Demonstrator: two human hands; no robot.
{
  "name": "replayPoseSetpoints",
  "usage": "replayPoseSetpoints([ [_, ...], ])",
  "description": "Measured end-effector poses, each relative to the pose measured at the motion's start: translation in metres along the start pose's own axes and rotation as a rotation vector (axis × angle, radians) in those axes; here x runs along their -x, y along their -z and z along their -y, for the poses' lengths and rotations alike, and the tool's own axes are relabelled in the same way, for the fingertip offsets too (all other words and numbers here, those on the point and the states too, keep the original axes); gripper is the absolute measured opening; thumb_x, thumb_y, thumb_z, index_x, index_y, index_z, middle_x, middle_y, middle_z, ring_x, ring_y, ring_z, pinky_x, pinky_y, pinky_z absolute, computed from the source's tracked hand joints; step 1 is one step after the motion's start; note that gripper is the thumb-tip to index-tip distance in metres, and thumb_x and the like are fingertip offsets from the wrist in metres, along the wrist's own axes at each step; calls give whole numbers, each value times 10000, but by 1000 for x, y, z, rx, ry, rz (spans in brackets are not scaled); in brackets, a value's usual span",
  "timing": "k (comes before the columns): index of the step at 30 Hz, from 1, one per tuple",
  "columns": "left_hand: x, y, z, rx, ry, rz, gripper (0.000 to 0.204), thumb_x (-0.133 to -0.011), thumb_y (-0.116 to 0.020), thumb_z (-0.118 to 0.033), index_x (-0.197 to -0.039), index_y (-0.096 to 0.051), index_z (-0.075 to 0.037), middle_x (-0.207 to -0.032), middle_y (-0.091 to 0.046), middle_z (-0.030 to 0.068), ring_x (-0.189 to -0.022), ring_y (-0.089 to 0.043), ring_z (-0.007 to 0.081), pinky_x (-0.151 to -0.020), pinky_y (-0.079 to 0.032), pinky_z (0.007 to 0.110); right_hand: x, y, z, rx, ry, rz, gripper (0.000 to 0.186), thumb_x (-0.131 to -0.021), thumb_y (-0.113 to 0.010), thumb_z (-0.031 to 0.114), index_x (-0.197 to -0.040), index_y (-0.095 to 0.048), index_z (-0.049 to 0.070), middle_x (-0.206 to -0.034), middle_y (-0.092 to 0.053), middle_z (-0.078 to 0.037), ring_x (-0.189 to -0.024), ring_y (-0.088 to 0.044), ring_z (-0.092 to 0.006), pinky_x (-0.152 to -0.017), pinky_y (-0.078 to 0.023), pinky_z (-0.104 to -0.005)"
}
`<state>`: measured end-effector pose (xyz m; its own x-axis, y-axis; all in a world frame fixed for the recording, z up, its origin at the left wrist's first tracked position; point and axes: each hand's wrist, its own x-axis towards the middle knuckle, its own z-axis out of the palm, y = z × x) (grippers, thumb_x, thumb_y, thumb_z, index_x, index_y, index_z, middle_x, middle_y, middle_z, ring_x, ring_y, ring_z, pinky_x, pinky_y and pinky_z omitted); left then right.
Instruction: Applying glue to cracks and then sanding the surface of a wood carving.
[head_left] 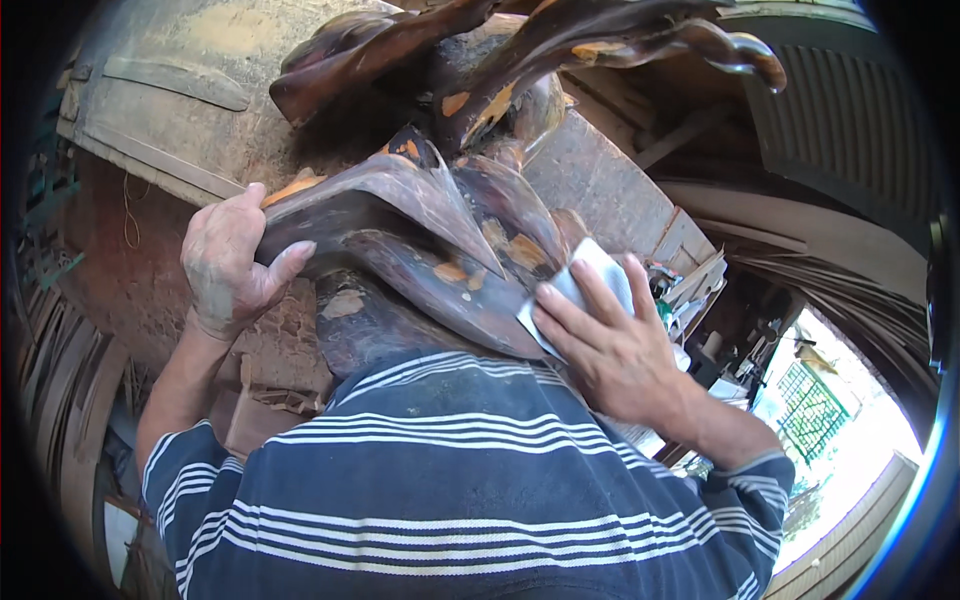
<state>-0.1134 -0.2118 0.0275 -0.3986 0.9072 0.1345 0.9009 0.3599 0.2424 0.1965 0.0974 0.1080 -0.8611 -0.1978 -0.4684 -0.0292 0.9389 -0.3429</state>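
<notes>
A large carved wood piece, dark brown with orange-tan patches, twists up in front of my chest. My left hand grips its left end, thumb over the near side and the other fingers curled around the far edge. A folded white sheet, like sandpaper seen from its back, lies under the fingers of my right hand. That hand presses the sheet against the carving's right side. The face of the sheet that meets the wood is hidden.
Behind the carving stands a worn wooden workbench, with a thin wood strip lying on it. Long boards lean at the left. Stacked planks and a ribbed dark panel fill the right. A bright opening shows at the lower right.
</notes>
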Motion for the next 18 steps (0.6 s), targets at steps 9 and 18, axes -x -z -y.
replayPoseSetpoints([
  [9, 10, -1, 8, -1, -63, -25, 644, -881, -842, -444, -1207, -691, 91, -1117, -741, 232, -984, -726, 381, -903, -548, 481, 1, -8, -2, -186, 67, -152, 546, -917, -701, 175, -1443, -650, 36, -1499, -643, -110, -1515, -473, -366, -1287, -246, -610],
  [18, 11, -3, 5, 8, 2, 10, 624, -882, -846, -402, -1234, -683, 87, -1148, -737, 237, -1007, -714, 387, -939, -526, 493, 15, -29, 0, -387, -186, -448, 520, -976, -671, 175, -1462, -613, -1, -1457, -656, -237, -1506, -456, -511, -1267, -193, -690],
])
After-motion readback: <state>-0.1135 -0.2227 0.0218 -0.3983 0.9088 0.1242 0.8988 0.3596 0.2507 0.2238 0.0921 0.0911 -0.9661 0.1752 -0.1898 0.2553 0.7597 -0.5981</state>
